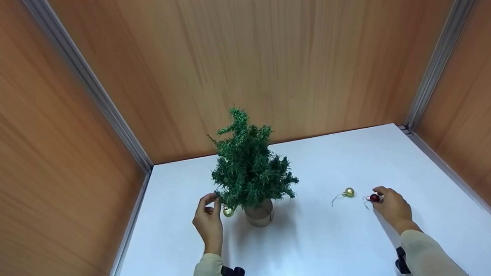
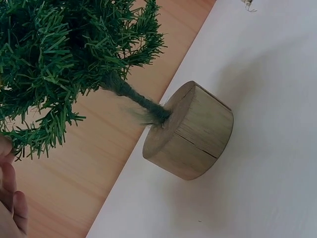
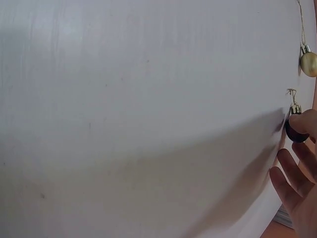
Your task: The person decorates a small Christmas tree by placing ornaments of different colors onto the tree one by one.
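Note:
A small artificial Christmas tree (image 1: 251,166) stands on a round wooden base (image 2: 190,134). My left hand (image 1: 210,222) is at its lower left side, thumb and forefinger pinching the tip of a low branch (image 2: 42,136). Just beside those fingers a gold bauble (image 1: 228,212) hangs below the foliage. On the right, my right hand (image 1: 392,206) pinches a dark red bauble (image 1: 374,198) between thumb and finger at the tabletop. From its cap trails a short loop of string (image 3: 292,93). A second gold bauble (image 1: 348,192) with a string lies left of that hand.
The white tabletop (image 1: 316,242) carries the tree left of centre. Wooden panels (image 1: 287,61) rise behind and at both sides, joined by grey metal corner posts (image 1: 444,50). A black wrist camera (image 1: 233,274) is strapped at the left sleeve.

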Demonstrator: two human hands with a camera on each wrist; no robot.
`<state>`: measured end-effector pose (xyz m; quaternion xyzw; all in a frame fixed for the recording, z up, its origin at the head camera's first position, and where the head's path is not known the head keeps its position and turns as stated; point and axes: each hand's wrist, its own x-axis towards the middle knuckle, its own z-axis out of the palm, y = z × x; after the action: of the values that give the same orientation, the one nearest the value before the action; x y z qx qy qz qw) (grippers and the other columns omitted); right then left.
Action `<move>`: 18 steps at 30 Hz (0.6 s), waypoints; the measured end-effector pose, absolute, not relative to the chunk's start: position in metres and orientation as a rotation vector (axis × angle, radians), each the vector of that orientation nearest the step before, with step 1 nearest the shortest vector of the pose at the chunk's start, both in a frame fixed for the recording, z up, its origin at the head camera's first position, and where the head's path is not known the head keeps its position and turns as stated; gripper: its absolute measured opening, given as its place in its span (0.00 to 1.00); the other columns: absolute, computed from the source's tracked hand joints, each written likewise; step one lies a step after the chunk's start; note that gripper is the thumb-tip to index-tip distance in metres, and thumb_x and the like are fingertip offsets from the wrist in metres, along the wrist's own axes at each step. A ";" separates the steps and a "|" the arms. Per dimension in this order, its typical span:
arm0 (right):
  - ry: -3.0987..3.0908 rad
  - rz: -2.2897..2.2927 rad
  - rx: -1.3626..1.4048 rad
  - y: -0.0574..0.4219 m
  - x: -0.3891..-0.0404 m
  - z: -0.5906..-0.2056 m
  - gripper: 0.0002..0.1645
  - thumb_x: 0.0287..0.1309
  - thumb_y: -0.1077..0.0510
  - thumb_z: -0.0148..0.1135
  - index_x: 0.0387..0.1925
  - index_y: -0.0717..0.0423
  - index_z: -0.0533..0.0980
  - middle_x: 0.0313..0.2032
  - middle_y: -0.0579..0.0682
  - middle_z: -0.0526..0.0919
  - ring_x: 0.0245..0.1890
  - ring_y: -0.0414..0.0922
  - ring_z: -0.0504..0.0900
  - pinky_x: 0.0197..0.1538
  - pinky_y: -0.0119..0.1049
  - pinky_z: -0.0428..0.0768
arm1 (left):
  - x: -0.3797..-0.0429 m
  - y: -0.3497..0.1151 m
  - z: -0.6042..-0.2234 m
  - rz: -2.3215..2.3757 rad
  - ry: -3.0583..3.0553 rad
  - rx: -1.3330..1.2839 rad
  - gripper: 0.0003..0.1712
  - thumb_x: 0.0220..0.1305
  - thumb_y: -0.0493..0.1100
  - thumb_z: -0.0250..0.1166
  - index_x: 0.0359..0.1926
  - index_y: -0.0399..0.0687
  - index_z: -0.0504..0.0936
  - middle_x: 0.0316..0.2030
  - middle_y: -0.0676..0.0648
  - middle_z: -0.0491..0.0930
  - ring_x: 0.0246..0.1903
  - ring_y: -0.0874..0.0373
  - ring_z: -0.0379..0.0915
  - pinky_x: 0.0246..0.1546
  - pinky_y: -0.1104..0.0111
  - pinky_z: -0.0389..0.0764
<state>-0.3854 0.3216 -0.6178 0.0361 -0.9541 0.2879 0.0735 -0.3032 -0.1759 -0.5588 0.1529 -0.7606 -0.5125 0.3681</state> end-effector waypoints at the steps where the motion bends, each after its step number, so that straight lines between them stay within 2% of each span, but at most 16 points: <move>1: -2.864 0.867 0.113 0.321 -0.386 -0.618 0.26 0.55 0.66 0.67 0.57 0.66 0.74 0.50 0.70 0.79 0.46 0.65 0.81 0.46 0.57 0.79 | -0.303 -0.176 -0.559 -1.314 -1.953 0.393 0.08 0.64 0.40 0.68 0.44 0.52 0.84 0.38 0.53 0.85 0.26 0.60 0.69 0.24 0.74 0.67; 11: -2.853 0.822 0.123 0.322 -0.385 -0.622 0.24 0.55 0.64 0.69 0.54 0.65 0.77 0.45 0.68 0.82 0.44 0.65 0.82 0.43 0.57 0.80 | -0.301 -0.176 -0.560 -1.286 -1.961 0.394 0.08 0.63 0.39 0.68 0.44 0.51 0.84 0.37 0.53 0.85 0.24 0.61 0.69 0.23 0.73 0.67; 18: -2.841 0.794 0.126 0.323 -0.385 -0.622 0.20 0.55 0.63 0.69 0.50 0.65 0.78 0.45 0.69 0.82 0.46 0.67 0.81 0.45 0.60 0.79 | -0.300 -0.177 -0.561 -1.267 -1.961 0.402 0.08 0.63 0.39 0.69 0.43 0.50 0.84 0.36 0.53 0.85 0.23 0.62 0.69 0.23 0.73 0.67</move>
<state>-0.3853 0.3229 -0.6224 0.0423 -0.9579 0.2677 0.0946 -0.2999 -0.1767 -0.5614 0.1572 -0.7669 -0.4953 0.3766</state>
